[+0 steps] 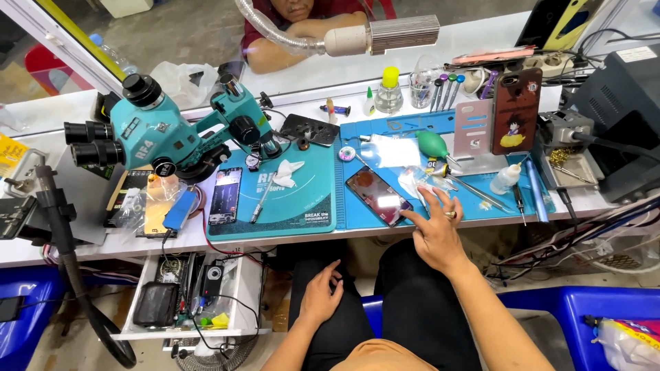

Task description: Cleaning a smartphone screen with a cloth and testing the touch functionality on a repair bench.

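**Phone on blue mat, screen lit**

Smartphone (379,196): slim dark slab, lying flat and face up on the blue work mat (481,199), near the mat's front-left corner. Long axis runs diagonally, upper end toward the left, lower end toward the bench's front edge. Screen on: reddish-dark picture, with a bright white glare patch near the lower end. Lower right corner sits just beside the right hand (436,230), whose index fingertip is at the phone's edge; actual contact cannot be judged.

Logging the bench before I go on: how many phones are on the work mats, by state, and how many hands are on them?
Phone lying screen up, lit: 1
Phone opened up, insides showing: 1
Phone propped upright in a cartoon case: 1
Right hand touching the lit phone: 1
Total phones: 3
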